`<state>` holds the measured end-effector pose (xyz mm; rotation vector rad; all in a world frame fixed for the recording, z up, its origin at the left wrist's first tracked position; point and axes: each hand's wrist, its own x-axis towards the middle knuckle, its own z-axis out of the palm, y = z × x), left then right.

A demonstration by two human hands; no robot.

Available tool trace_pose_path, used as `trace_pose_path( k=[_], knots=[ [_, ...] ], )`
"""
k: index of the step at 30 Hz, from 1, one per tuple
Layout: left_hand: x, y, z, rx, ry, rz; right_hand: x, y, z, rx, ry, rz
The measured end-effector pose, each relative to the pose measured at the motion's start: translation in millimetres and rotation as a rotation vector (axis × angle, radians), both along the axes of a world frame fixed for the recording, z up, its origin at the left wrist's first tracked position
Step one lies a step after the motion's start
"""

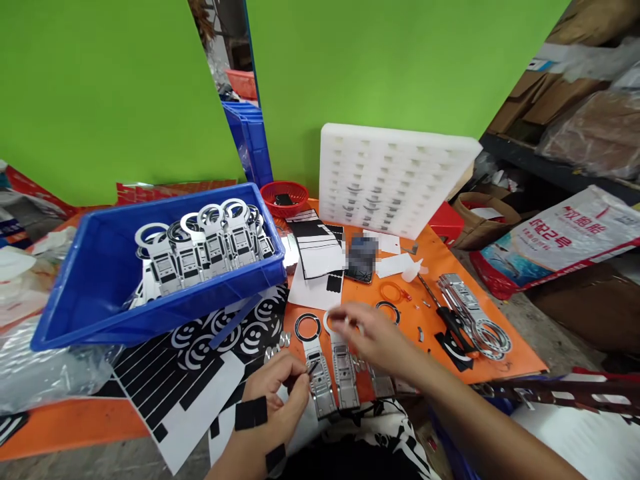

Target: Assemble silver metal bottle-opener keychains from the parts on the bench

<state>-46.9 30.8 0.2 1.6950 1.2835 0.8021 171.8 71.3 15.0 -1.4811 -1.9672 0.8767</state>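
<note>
Several flat silver metal parts with ring ends lie in a row before me. My left hand (280, 393) is closed in a pinch at the leftmost metal part (321, 387); a small dark sliver shows by its fingertips, too little to name. Black adhesive patches (251, 413) stick to the back of this hand and wrist. Over the ring end of the middle metal part (345, 377), my right hand (367, 331) has its fingers bent together, and what they hold, if anything, is hidden. Its forearm partly covers a third metal part (383, 385).
A blue bin (165, 310) holds more metal parts at left. Black-and-white sticker sheets (187, 393) lie below it. A white foam block (390, 180) stands at the back. Right of my hand are black-handled scissors (453, 327) and stacked metal parts (467, 303).
</note>
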Motion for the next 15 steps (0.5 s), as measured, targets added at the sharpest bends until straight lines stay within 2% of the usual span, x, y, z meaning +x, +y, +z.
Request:
trace_pose_path(
  k=[2, 3, 4, 7, 12, 15],
  knots=[
    [-3.6, 4.4, 0.3, 0.019, -0.002, 0.025, 22.8, 30.1, -16.9, 0.14, -0.24, -0.234],
    [-5.5, 6.3, -0.1, 0.031, 0.002, 0.035, 34.3, 44.7, -25.8, 0.156, -0.369, -0.295],
    [-7.5, 8.1, -1.0, 0.036, 0.012, 0.033, 44.7, 57.7, -34.2, 0.125, -0.466, -0.314],
    [-13.7, 12.5, -6.5, 0.011, 0.048, -0.04, 65.0, 81.4, -50.7, 0.089, -0.5, -0.303],
    [-18.6, 18.9, -17.8, 0.021, 0.025, 0.025, 71.0, 85.1, -54.9, 0.123, -0.506, -0.341],
    [-19.7, 25.3, -20.6, -0.024, 0.036, -0.013, 71.7, 84.8, -56.8, 0.126, -0.522, -0.336]
  ],
)
